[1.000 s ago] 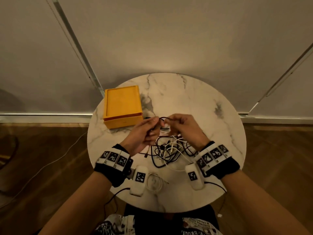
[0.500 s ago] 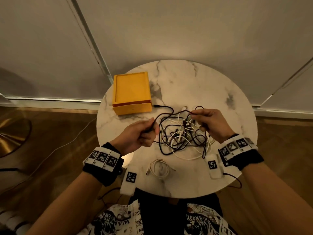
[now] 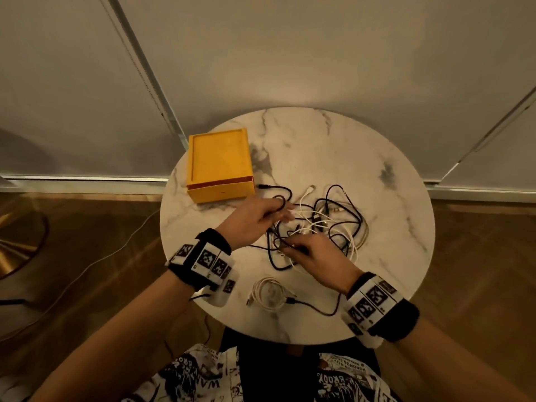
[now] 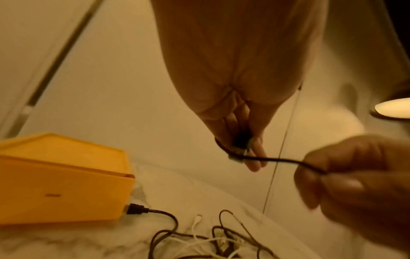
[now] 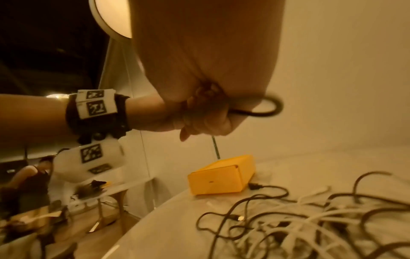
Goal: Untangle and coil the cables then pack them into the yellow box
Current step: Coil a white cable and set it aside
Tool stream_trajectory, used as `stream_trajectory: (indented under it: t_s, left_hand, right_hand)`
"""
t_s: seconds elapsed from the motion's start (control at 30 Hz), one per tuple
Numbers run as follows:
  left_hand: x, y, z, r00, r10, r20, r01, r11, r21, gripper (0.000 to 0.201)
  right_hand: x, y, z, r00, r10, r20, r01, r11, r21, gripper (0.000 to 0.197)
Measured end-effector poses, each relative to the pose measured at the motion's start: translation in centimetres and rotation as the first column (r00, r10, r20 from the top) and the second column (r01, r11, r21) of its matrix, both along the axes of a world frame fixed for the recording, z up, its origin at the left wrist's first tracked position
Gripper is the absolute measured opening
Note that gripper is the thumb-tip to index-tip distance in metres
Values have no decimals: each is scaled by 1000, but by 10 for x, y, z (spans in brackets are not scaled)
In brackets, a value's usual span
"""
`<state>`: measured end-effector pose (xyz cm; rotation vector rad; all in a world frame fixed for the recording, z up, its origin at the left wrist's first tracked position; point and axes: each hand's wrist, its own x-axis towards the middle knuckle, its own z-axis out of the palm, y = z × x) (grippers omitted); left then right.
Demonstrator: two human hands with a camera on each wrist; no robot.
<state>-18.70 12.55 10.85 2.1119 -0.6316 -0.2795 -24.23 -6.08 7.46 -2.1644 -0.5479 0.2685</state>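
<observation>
Both hands work a black cable above the tangle.

Left hand and right hand each pinch it in curled fingers; the tangled cables lie mid-bench, the yellow box closed at left.

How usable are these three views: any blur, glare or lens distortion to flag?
Head view: dim, warm, wall lines bowed by the wide lens, cable tangle fairly sharp. Left wrist view: right hand smeared, ceiling lamp blown out. Right wrist view: black cable loop motion-blurred, foreground soft, yellow box recognisable.
</observation>
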Motion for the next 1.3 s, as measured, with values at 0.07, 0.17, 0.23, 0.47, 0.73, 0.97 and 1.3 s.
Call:
stream_trajectory:
  t_s: [0.07, 0.17, 0.23, 0.47, 0.73, 0.97, 1.3]
  left_hand:
    - [-4, 5, 0, 989, -126, 75, 107, 970, 220, 15]
    - [-14, 8, 3, 972, -221, -81, 235, 938, 255, 26]
    - [-23, 7, 7, 944, -220, -245, 261, 954, 151, 33]
    - [-42, -7, 12, 766, -323, -555, 146, 929, -339, 32]
    - [-47, -4, 1, 535, -440, -721, -123, 804, -582, 34]
    - [-49, 3, -2, 516, -520, -681, -241, 675, -698, 30]
    - [-35, -30, 15, 734, -278, -620, -369, 603, -707, 37]
  right_hand:
    - [4, -12, 4, 998, -38, 56, 37, 999, 17, 12]
    - [10, -29, 13, 993, -90, 76, 82, 992, 100, 10]
    - [12, -33, 20, 994, -95, 61, 85, 985, 148, 9]
    - [14, -34, 32, 989, -26, -146, 88, 894, 440, 15]
    - [5, -37, 23, 989, -68, -131, 124, 861, 494, 14]
    - [1, -54, 4, 964, -217, -155, 263, 871, 415, 21]
    - [-24, -4, -16, 980, -58, 192, 47, 997, 62, 12]
